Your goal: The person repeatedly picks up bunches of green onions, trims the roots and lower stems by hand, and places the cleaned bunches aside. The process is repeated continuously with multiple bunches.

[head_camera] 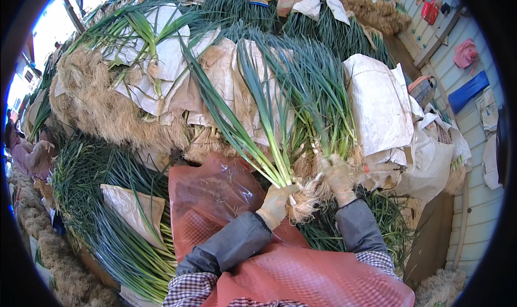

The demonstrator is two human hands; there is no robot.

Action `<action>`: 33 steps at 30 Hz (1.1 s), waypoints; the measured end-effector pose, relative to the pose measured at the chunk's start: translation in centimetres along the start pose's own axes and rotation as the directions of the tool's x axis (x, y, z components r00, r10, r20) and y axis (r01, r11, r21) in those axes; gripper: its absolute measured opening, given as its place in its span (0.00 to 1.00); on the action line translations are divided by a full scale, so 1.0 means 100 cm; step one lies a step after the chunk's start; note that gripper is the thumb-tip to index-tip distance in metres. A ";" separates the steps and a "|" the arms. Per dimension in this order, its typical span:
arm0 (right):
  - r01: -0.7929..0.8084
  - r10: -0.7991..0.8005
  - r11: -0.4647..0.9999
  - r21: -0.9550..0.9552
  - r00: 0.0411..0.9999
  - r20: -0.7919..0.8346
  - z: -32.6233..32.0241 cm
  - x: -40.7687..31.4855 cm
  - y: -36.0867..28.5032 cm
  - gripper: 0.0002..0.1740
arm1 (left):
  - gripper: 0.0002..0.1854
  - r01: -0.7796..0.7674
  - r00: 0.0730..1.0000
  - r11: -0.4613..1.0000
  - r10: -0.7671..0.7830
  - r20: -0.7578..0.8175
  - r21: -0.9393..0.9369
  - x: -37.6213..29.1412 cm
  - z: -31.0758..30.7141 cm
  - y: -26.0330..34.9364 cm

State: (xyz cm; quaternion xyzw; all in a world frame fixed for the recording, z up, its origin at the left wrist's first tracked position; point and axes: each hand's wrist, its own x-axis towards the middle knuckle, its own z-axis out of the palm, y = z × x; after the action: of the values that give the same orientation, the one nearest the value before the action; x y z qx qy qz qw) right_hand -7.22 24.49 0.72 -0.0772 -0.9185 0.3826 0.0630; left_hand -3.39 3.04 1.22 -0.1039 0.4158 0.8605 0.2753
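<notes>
My left hand point(276, 204), in a soiled glove, grips a small bunch of long green onions point(274, 157) just above their roots. The pale root tuft point(303, 204) sticks out to the right of the fist, and the leaves fan up and to the left. Beside it, my right hand point(338, 180), also gloved, has its fingers curled around the lower end of a green onion; motion blur and the fingers hide part of that stalk. Just beyond the right hand, a pile of loose green onions point(319, 93) lies with roots towards me.
A reddish plastic apron point(218, 190) covers my lap. Stacked onions with dried roots point(93, 93) rise ahead, partly under pale sacks point(226, 73). More onions point(129, 234) lie at left, near another person point(34, 153). A folded white sack point(377, 105) and a panelled wall point(476, 153) are at right.
</notes>
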 end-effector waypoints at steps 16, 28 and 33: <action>-0.154 -0.007 0.840 0.520 0.956 0.294 0.061 0.011 -0.010 0.21 | 0.15 -0.538 0.842 0.508 0.291 0.454 0.673 -0.036 -0.036 -0.001; -0.238 0.135 0.384 0.892 0.970 0.201 0.073 -0.009 -0.024 0.21 | 0.11 0.137 0.988 0.980 -0.145 0.047 0.142 -0.034 -0.020 -0.024; -0.016 -0.003 0.977 0.211 0.996 0.090 0.060 -0.007 -0.002 0.17 | 0.08 0.143 0.985 0.988 -0.147 0.093 0.052 -0.028 -0.033 -0.038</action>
State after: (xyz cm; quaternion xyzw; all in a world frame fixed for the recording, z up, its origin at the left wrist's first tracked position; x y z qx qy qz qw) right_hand -7.63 20.05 -3.37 -0.0560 -0.8741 0.4816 0.0281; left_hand 0.92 1.28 -2.24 -0.0859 0.4123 0.8327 0.3594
